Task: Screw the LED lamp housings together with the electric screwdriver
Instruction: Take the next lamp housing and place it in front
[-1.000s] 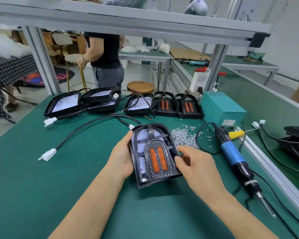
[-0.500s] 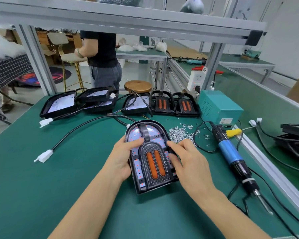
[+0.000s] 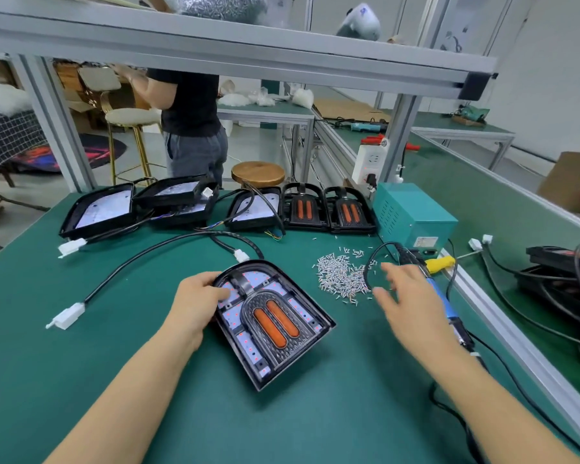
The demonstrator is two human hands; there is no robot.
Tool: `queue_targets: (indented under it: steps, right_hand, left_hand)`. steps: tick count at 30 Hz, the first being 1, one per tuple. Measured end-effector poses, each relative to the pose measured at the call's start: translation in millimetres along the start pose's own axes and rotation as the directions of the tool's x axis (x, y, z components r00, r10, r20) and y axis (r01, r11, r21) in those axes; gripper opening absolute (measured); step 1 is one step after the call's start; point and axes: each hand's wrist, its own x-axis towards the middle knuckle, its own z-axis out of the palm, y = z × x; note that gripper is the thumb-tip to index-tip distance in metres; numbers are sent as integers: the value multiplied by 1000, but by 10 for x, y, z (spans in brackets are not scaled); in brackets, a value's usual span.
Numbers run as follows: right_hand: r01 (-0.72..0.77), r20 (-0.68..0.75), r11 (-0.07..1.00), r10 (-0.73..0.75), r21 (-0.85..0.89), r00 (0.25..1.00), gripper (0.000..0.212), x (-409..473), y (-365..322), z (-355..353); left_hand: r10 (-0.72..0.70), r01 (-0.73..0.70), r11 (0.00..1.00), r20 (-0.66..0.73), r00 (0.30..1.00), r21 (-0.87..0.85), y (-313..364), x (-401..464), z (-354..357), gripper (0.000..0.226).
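A black LED lamp housing (image 3: 272, 323) with two orange strips lies on the green bench, turned a little to the left. My left hand (image 3: 198, 303) grips its upper left edge, with fingers curled onto the inner board. My right hand (image 3: 406, 296) hovers to the right of the housing with spread fingers and holds nothing; it is blurred. It is between the pile of small silver screws (image 3: 340, 276) and the blue electric screwdriver (image 3: 444, 301), which lies on the bench partly behind that hand.
Several more black housings (image 3: 98, 209) line the back of the bench, two with orange strips (image 3: 349, 212). A teal power box (image 3: 412, 216) stands back right. Black cables with white connectors (image 3: 67, 316) cross the left side. An aluminium rail (image 3: 516, 346) bounds the right. A person (image 3: 191, 112) stands behind.
My right hand has left the housing and moved right toward the screws and screwdriver. The housing now lies flat, rotated slightly, with only my left hand on it.
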Motion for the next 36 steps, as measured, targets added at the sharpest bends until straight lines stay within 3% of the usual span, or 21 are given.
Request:
queue_targets:
  steps: [3, 5, 7, 12, 15, 18, 21, 23, 25, 27, 31, 33, 36]
  right_hand:
    - [-150, 18, 963, 158, -225, 987, 44, 125, 248, -149]
    - [-203, 61, 909, 241, -364, 969, 48, 185, 380, -186]
    - [-228, 118, 868, 308, -440, 944, 52, 239, 481, -194]
    - [-335, 214, 860, 437, -386, 874, 50, 340, 570, -230]
    - [-375, 226, 868, 457, -326, 860, 40, 366, 596, -257]
    - [-401, 211, 897, 436, -187, 875, 32, 377, 627, -289]
    - [-433, 183, 897, 413, 85, 892, 25, 404, 606, -372]
    - [-500, 210, 782, 454, 372, 866, 22, 431, 547, -461]
    - [-557, 300, 588, 481, 587, 824, 25, 465, 463, -549]
    - [-563, 374, 463, 440, 684, 817, 24, 494, 360, -635]
    - [-454, 398, 208, 262, 866, 879, 23, 494, 212, -714]
    - [-387, 353, 138, 216, 912, 910, 24, 467, 166, -719]
    - [-284, 259, 123, 185, 951, 948, 26, 424, 137, -714]
  left_hand:
    - [147, -124, 965, -83, 986, 232, -29, -37, 53, 31]
    - [235, -167, 876, -97, 967, 451, -47, -52, 66, 30]
    - [269, -181, 807, -78, 960, 562, -56, -62, 62, 33]
    - [244, -176, 770, -27, 970, 613, 46, -88, 41, 26]
    - [337, -217, 740, -72, 939, 637, 165, -101, 55, 42]
    - [504, -400, 687, -1, 864, 607, 367, -137, 184, 37]
    - [566, -540, 603, 163, 808, 587, 558, -145, 425, 28]
    - [535, -599, 542, 308, 787, 589, 654, -130, 630, 24]
    - [449, -626, 479, 441, 777, 615, 717, -96, 866, 22]
    - [324, -629, 393, 540, 777, 670, 749, -56, 1107, 21]
    - [117, -632, 264, 626, 771, 729, 710, 0, 1439, 19]
    - [90, -628, 218, 626, 775, 747, 668, 26, 1527, 18]
    - [110, -614, 166, 604, 789, 771, 608, 39, 1593, 17]
